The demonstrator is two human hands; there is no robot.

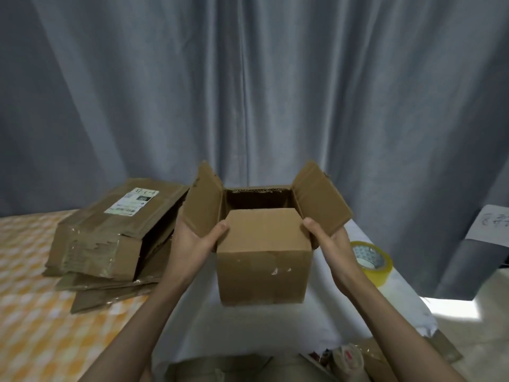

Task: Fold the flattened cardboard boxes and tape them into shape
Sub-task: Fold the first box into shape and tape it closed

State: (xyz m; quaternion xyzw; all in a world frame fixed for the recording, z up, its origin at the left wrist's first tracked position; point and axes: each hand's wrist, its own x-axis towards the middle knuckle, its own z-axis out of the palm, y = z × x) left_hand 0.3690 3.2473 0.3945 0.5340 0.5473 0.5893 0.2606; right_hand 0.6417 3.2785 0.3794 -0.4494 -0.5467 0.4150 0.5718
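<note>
Grey curtain (pixel 248 92) behind a white surface (pixel 344 285), perhaps a cloth-covered table.

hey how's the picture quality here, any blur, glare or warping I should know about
Head view: wide-angle warping bows the grey curtain folds outward. The orange checked cloth smears with blur at lower left. Glare blows out the floor patch at right. The brown cardboard box, held between the left hand and right hand, is evenly lit but soft. The yellowish tape roll shows a mild sheen.

White-covered surface (pixel 325 307), flattened boxes (pixel 110 235), tape roll (pixel 371 260)
</note>
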